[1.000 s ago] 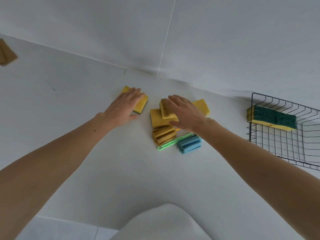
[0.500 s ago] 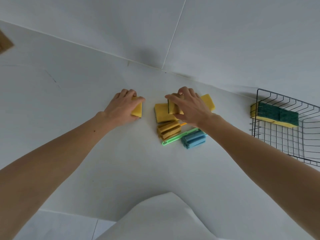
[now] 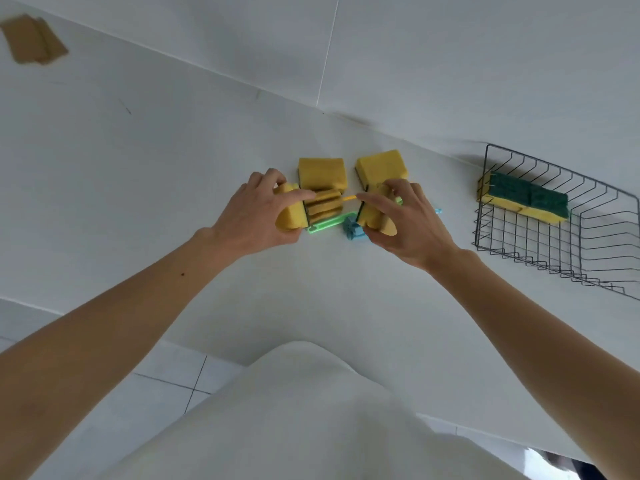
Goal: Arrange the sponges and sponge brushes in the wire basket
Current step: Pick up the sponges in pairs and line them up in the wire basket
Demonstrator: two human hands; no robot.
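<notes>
My left hand point(image 3: 254, 216) grips a yellow sponge point(image 3: 290, 216) with a green scouring side, lifted on edge. My right hand point(image 3: 405, 221) grips a second yellow sponge point(image 3: 375, 220) the same way. Between and below them lie a yellow sponge brush point(image 3: 325, 204), a green brush handle point(image 3: 327, 225) and a blue sponge brush point(image 3: 353, 230), partly hidden by my right hand. Two more yellow sponges point(image 3: 322, 173) point(image 3: 381, 166) lie flat behind. The black wire basket point(image 3: 554, 258) at the right holds two green-topped sponges point(image 3: 526, 199) along its far wall.
The white counter point(image 3: 138, 161) meets a white tiled wall point(image 3: 415, 64) behind. A brown cloth-like piece point(image 3: 33, 41) lies at the far left. A white garment point(image 3: 304, 420) fills the bottom centre, with tiled floor at the lower left.
Both hands have closed on a sponge each, lifted them on edge and drawn them toward me and toward each other, above the brushes.
</notes>
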